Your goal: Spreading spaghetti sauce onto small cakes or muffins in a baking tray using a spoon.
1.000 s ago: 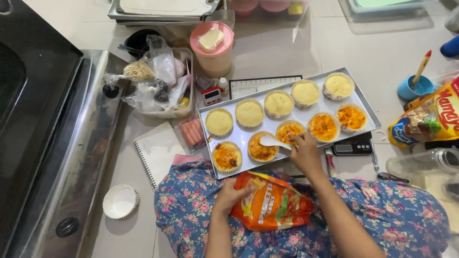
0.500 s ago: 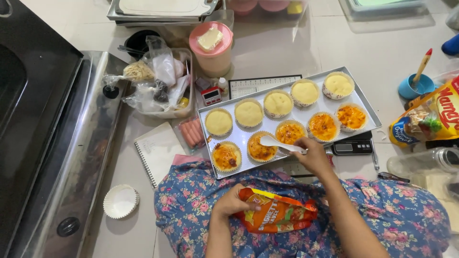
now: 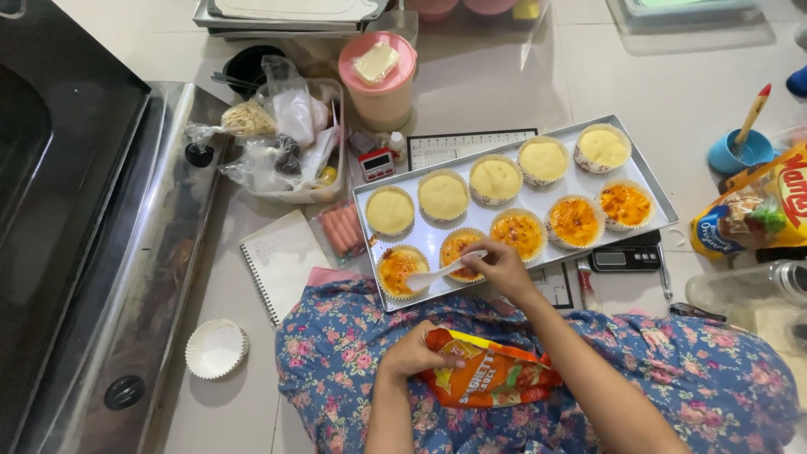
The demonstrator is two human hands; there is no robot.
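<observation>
While the left hand (image 3: 412, 357) stays, the spoon (image 3: 441, 271) shifted leftward.

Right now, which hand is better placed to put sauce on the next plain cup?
Probably the right hand: it holds the white spoon over the tray. The left hand grips the sauce pouch.
</observation>
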